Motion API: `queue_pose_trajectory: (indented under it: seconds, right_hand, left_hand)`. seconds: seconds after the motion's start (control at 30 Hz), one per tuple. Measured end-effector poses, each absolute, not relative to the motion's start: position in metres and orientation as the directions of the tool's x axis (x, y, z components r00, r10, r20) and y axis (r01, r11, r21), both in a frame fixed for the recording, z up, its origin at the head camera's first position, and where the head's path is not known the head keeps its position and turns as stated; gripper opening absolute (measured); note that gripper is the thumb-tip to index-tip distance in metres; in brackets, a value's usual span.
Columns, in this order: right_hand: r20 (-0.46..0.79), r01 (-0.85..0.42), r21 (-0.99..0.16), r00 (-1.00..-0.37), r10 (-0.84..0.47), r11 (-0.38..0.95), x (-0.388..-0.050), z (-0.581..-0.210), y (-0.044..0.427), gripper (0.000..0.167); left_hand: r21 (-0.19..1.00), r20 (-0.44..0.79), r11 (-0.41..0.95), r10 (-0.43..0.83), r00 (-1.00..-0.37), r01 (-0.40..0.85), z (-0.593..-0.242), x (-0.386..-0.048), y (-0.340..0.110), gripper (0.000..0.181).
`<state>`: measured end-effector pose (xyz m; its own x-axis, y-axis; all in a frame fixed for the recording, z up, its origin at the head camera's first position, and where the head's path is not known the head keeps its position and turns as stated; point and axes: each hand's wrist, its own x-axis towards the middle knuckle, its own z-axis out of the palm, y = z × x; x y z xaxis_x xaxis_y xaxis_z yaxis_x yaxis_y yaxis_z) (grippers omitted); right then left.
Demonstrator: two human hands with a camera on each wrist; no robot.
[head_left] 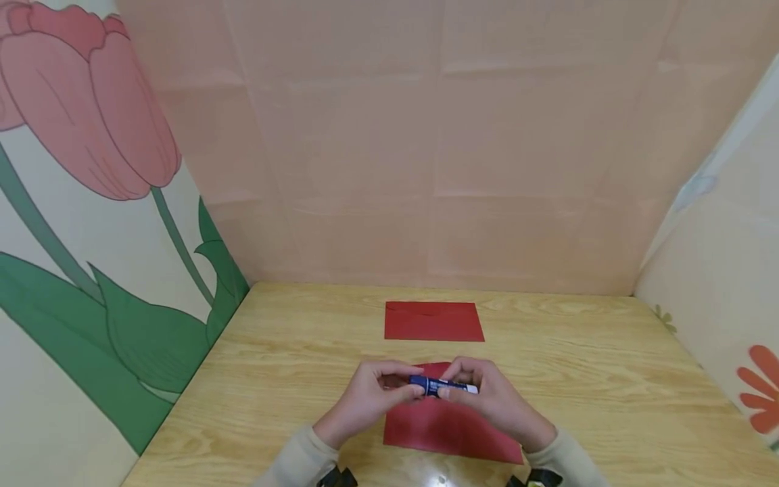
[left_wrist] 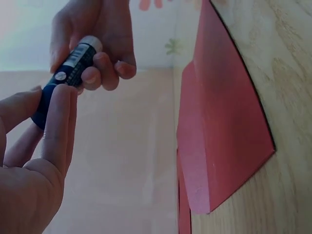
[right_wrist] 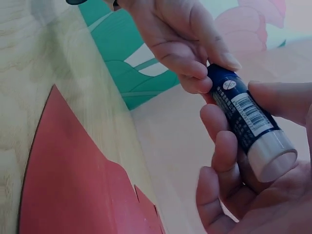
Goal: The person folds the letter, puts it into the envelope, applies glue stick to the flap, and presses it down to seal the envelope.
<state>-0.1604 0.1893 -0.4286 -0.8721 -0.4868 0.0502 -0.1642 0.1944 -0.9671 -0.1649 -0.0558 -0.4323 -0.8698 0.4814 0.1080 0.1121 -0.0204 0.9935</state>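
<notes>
A dark blue glue stick (head_left: 439, 386) with a white end is held level between both hands, above a red envelope (head_left: 447, 429). My left hand (head_left: 374, 394) pinches its blue cap end between thumb and fingers. The printed body is gripped by my right hand (head_left: 491, 399), close to the white end. In the right wrist view, a barcode label shows on the glue stick (right_wrist: 249, 114). The envelope lies on the table beneath, its flap (left_wrist: 192, 131) raised in the left wrist view. The hands cover part of its far edge.
Farther back on the wooden table (head_left: 292, 352) lies a second red envelope (head_left: 433, 321). A pinkish sheet (head_left: 438, 149) hangs behind the table. Walls with painted flowers (head_left: 115, 122) stand at left and right.
</notes>
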Motion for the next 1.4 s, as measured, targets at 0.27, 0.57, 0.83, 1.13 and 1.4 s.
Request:
queue_pose_trajectory:
  seconds: [0.27,0.57,0.83,1.13,1.4]
  right_hand:
    - [0.000,-0.276,-0.878,-0.816,-0.578,0.391,-0.162,-0.419,0.191,0.015]
    - [0.007,-0.302,-0.851,-0.825,-0.566,0.430,-0.163,-0.433,0.210,0.016]
    - [0.067,-0.208,-0.860,-0.951,-0.301,0.465,-0.173,-0.435,0.244,0.031]
    - [0.208,-0.158,-0.709,-0.978,-0.010,0.687,-0.192,-0.448,0.293,0.035]
    - [0.223,-0.113,-0.630,-0.974,0.039,0.769,-0.198,-0.463,0.325,0.038]
  left_hand:
    - [0.979,0.128,0.076,0.496,-0.859,0.190,-0.429,-0.165,-0.058,0.026]
    - [0.953,0.124,0.183,0.495,-0.860,0.242,-0.435,-0.172,-0.053,0.038]
    - [0.835,0.096,0.455,0.430,-0.897,0.308,-0.457,-0.203,-0.070,0.054]
    - [0.703,0.042,0.616,0.464,-0.885,0.356,-0.473,-0.208,-0.072,0.080]
    - [0.671,0.057,0.625,0.493,-0.868,0.399,-0.473,-0.208,-0.068,0.080]
